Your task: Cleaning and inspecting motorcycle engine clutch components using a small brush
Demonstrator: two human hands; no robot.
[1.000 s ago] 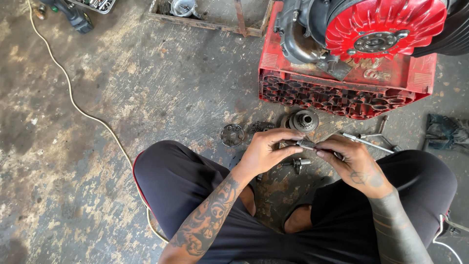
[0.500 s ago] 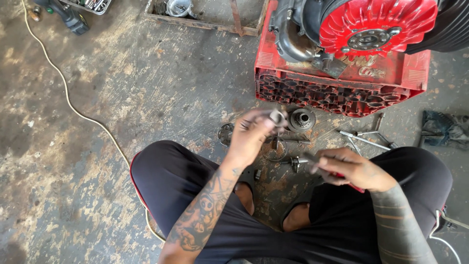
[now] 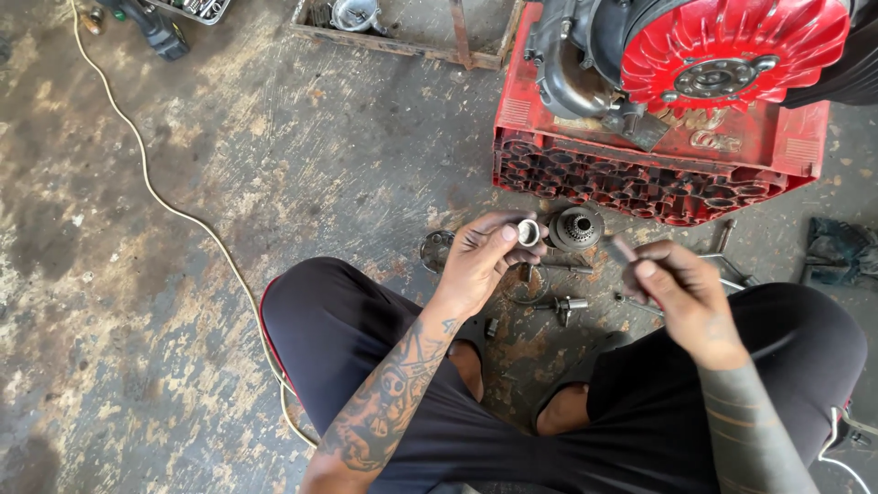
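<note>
In the head view, the person sits cross-legged on the stained concrete floor (image 3: 183, 274), and the left hand (image 3: 485, 261) holds up a small, short metal ring-shaped sleeve (image 3: 529, 232), its fingertips (image 3: 508, 234) clamped on the rim with the open bore facing the camera, just in front of a dark round geared metal hub (image 3: 576, 227) lying on the floor. The sleeve looks light, rigid and likely oily, so a pinch across its outer wall should hold it better than a grip on the slick edge. The right hand (image 3: 681, 293) is curled shut, thumb on top, around something thin and blurred; what it is cannot be told. Beyond stands a red plastic crate (image 3: 640, 174) carrying a grey engine with a red finned fan wheel (image 3: 732, 55), and a pale cable (image 3: 183, 215) crosses the floor. Compared with 0.5 s ago, the left hand has turned the sleeve toward the camera, and the right hand has risen slightly off the lap.
</note>
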